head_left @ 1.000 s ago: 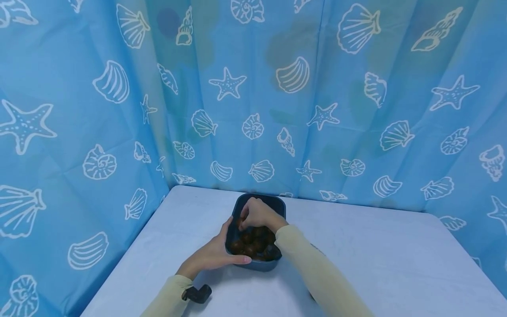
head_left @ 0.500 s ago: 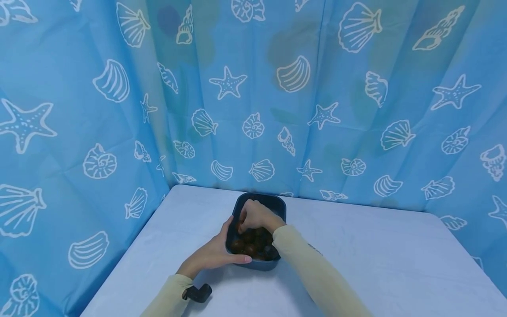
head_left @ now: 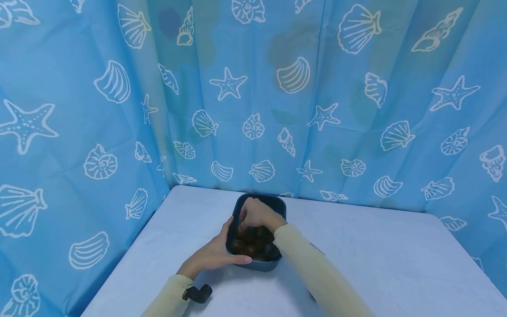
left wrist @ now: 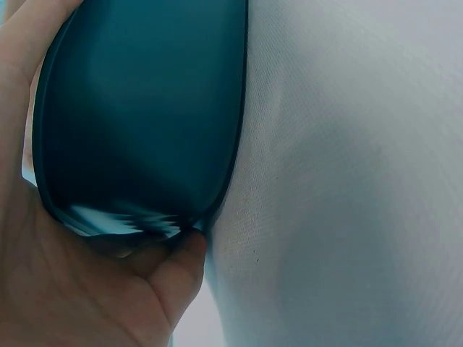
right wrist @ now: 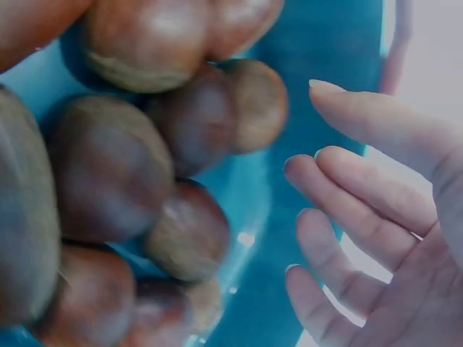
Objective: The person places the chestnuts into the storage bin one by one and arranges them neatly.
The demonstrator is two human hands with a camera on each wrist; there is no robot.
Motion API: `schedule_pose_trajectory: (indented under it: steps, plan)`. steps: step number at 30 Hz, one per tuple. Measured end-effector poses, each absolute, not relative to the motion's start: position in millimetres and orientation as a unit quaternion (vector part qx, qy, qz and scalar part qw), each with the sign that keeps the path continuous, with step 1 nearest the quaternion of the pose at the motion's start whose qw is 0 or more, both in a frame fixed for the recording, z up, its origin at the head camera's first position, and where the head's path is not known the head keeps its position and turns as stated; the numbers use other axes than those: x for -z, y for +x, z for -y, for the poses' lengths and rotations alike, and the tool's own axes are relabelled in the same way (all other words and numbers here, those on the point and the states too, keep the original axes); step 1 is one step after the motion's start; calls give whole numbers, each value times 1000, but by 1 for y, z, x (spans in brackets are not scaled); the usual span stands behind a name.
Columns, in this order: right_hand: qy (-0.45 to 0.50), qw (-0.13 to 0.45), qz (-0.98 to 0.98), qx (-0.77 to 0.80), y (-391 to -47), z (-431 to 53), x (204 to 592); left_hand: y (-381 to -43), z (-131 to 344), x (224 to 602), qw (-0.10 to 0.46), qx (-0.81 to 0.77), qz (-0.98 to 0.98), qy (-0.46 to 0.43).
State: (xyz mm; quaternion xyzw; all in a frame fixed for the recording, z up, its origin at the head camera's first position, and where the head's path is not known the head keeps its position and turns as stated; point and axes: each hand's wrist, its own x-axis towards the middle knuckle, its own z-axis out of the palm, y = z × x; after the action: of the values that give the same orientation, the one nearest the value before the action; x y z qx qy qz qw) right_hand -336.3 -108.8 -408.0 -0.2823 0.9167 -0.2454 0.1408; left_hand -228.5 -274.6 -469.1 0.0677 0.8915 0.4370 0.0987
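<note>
A dark blue-green, deep rectangular container [head_left: 276, 203] stands on the table, with several brown chestnuts [head_left: 250, 250] gathered in its near half. My left hand [head_left: 214, 252] holds its near left corner, fingers along the left side and thumb across the near wall. The left wrist view shows that hand [left wrist: 72, 282] wrapped about the container [left wrist: 145, 108]. Reaching inside from the right, my right hand [head_left: 257, 214] points its fingertips down by the left wall. Up close, this hand [right wrist: 369, 210] has loosely bent, parted fingers with nothing between them, beside the chestnuts [right wrist: 112, 166].
A white cloth-covered table [head_left: 376, 251] extends to both sides of the container. Behind it and to the left hangs a blue curtain [head_left: 269, 101] with white shell and starfish prints. A black wrist camera [head_left: 198, 293] sits on my left sleeve.
My right hand dips and shifts slightly within the container, and its fingers hang looser than before. The left hand and the container stay in place.
</note>
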Motion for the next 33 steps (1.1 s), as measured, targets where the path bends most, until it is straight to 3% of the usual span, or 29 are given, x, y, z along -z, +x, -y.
schedule_pose_trajectory:
  steps: [19, 33]
  plan:
    - [-298, 68, -889, 341, -314, 24, 376, -227, 271, 468, 105, -430, -896, 41]
    - [-250, 33, -897, 362, -273, -59, 393, -227, 271, 468, 96, -433, -895, 44]
